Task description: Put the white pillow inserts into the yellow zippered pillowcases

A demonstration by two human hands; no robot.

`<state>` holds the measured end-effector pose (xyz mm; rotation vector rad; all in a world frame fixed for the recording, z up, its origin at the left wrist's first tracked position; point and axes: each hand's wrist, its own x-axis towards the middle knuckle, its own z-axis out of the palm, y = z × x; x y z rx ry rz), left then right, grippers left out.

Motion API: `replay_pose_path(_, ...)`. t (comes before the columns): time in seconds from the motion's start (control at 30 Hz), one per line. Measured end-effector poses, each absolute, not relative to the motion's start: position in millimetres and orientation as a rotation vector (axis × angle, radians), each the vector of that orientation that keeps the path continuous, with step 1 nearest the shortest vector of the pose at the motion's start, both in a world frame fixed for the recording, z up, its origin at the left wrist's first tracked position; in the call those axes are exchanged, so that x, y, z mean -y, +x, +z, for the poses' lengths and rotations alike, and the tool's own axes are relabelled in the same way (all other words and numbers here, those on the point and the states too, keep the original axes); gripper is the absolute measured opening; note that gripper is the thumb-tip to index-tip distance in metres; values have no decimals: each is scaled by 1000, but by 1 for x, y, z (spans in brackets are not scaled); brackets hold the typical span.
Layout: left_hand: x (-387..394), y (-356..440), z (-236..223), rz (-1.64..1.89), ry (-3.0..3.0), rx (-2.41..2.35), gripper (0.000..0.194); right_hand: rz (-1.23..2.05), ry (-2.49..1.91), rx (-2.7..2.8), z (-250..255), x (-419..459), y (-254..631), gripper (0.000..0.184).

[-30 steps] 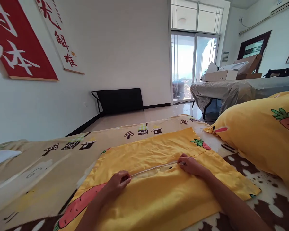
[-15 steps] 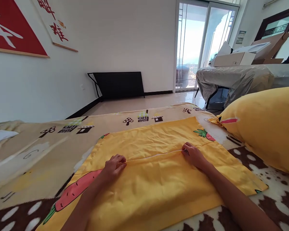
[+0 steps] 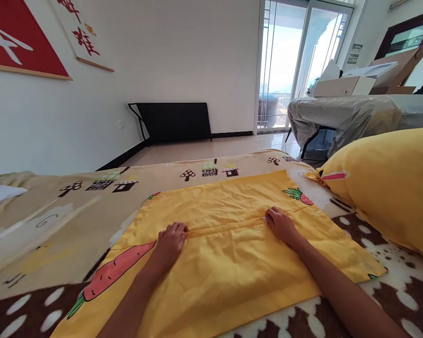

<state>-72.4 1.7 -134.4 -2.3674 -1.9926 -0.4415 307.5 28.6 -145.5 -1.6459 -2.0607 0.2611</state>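
Observation:
A yellow pillowcase printed with carrots lies flat in front of me, with a seam-like opening edge running across its middle. My left hand is closed on the left part of this edge, fingers curled over the cloth. Farther right along the same edge, my right hand pinches the fabric. Between the hands the edge stretches nearly straight, and the cloth below it shows soft wrinkles. Both thumbs are partly hidden.
Under the pillowcase spreads a patterned blanket. A plump yellow pillow sits at the right. Beyond are a black folded panel against the wall and a plastic-covered table bearing boxes.
The white strip that showed along the edge between my hands is now covered by yellow cloth. My left hand has shifted slightly up and right; my right hand has hardly moved.

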Motion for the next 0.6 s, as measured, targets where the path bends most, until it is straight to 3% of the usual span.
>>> replay_pose_path(0.2,24,-14,-111,-518,-2492,1736,41,249,-1639,1942,-130,-14,293,31)
replay_pose_path(0.4,58,64,-129,-411,-2800,1517,56,350,-1257,2455,-134,44,225,52)
replay_pose_path(0.5,63,30,-142,-261,-2828,1567,52,380,-1309,2541,-140,52,242,52)
replay_pose_path(0.6,78,-61,-152,-205,-2626,1776,52,307,-1540,2480,-147,50,316,55)
